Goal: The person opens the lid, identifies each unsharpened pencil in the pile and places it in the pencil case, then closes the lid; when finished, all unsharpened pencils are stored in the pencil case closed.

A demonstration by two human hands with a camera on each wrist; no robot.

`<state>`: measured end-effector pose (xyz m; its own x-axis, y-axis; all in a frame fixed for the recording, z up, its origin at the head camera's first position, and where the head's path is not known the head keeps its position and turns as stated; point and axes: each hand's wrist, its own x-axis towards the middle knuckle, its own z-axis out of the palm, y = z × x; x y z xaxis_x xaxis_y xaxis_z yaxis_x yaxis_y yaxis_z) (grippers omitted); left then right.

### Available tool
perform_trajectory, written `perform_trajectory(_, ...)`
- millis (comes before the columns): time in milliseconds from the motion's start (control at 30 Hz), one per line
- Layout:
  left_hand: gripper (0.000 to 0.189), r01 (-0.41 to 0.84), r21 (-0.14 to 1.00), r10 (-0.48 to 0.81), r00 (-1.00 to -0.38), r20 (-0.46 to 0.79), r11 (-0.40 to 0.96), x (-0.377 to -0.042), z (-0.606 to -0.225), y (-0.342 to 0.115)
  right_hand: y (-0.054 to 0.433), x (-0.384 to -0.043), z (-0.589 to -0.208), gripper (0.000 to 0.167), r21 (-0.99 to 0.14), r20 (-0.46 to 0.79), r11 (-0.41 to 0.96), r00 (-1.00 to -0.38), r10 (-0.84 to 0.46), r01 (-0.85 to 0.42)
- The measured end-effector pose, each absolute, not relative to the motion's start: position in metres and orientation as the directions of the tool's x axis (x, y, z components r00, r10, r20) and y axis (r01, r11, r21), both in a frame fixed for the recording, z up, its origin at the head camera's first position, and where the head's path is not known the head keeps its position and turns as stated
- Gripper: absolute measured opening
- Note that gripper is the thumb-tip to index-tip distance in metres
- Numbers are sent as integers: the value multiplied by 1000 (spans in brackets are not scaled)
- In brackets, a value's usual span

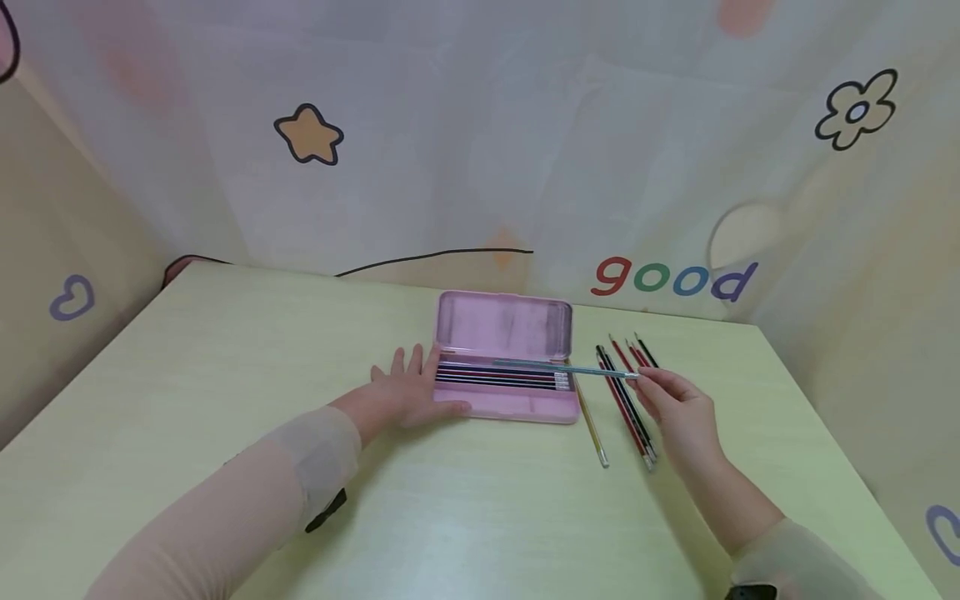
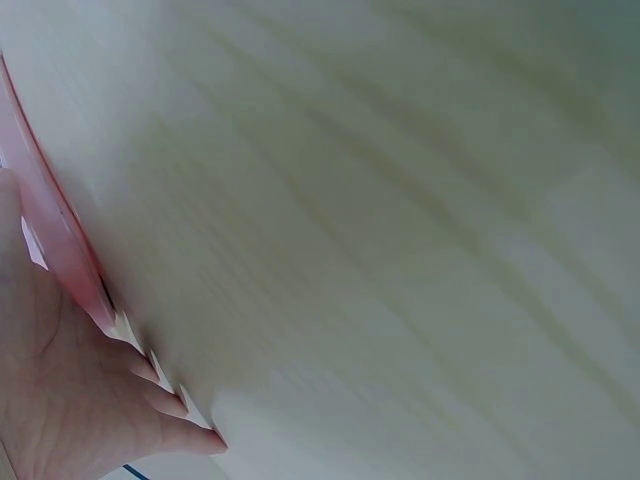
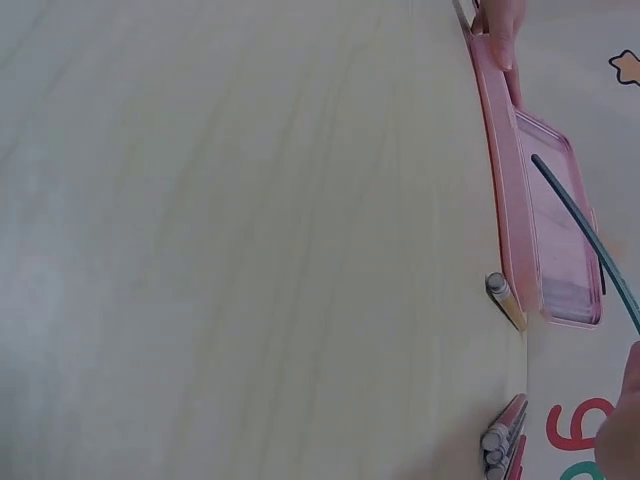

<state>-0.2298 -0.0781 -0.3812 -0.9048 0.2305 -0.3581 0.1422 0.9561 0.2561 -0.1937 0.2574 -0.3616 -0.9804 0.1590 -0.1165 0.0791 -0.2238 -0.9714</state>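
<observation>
A pink pencil case lies with its lid raised at the back, and several dark pencils rest side by side in it. At its left end my left hand has its fingers spread, with the thumb along the front edge; the left wrist view shows that palm against the case wall. My right hand pinches a teal pencil near its right end. The pencil's other end reaches over the case, and in the right wrist view the pencil slants across the lid.
One yellow pencil lies just right of the case, partly behind its corner. Farther right, several red and black pencils lie in a loose bunch beneath my right hand. A printed curtain hangs behind the table's back edge.
</observation>
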Motion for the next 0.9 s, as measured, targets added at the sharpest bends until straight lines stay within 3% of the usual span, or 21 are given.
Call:
perform_trajectory(200,107,145,257,234,-902,-362,956,-231,-380,-79,243,-200,-365,10,-980,-143,-162,-978,151,118)
perform_trajectory(767,107,143,274,243,-894,-377,951,-229,-386,-78,222,-217,-379,13,-970,-187,-169,-979,75,173)
perform_trajectory(900,106,158,255,243,-904,-351,954,-230,-384,-78,219,-220,-379,26,-978,-180,-121,-982,62,171)
